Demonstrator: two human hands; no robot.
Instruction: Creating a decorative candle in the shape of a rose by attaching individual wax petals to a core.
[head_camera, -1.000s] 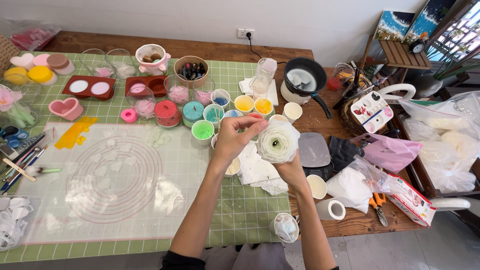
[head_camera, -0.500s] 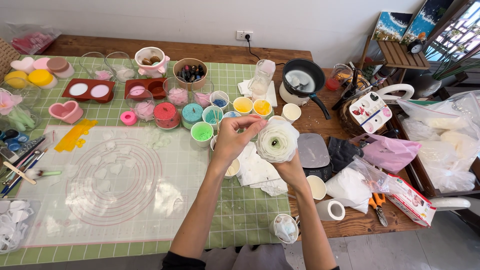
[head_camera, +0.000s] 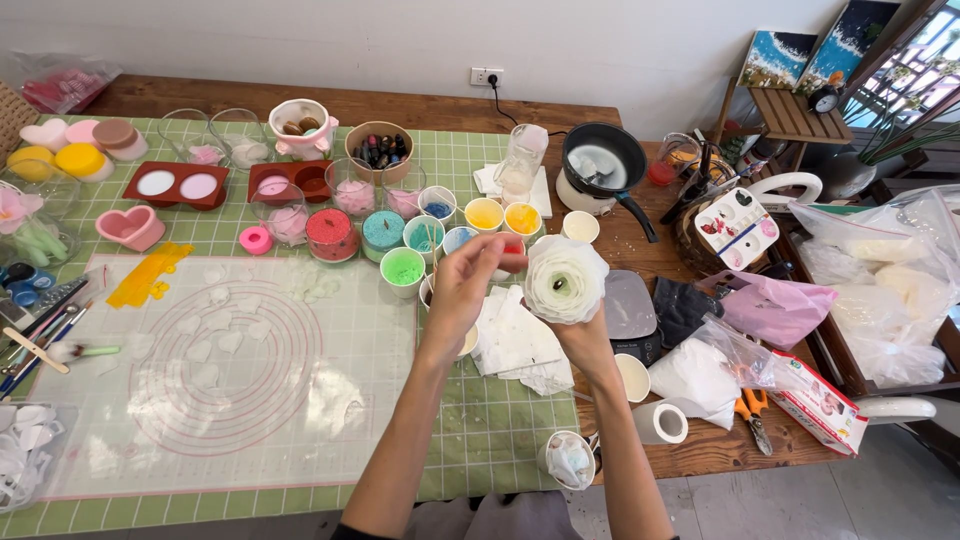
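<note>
Flower: my right hand (head_camera: 585, 335) holds up a white, many-petalled wax flower with a dark green centre (head_camera: 565, 278), gripped from beneath; the fingers are mostly hidden behind the bloom, so I can only say they are closed around its base.
Flower's place: raised above the crumpled white paper towels (head_camera: 520, 345) on the green checked table mat (head_camera: 460, 440), its open face turned up toward me.
Left hand: my left hand (head_camera: 465, 285) sits just beside the flower on its left, fingertips (head_camera: 497, 262) pinched narrow and pointing at the outer petals; whether they hold a small piece I cannot tell.
Key relation: the flower lies directly right of my left fingertips, at nearly the same height, close but apart.
Axis: the bloom is round, so its stem line runs down into my right palm, away from the camera.
Nearer hand: the right already carries it; the left is the free one, closest to the petal edge.
Behind: small cups of coloured powder (head_camera: 404, 267) stand just beyond both hands.
</note>
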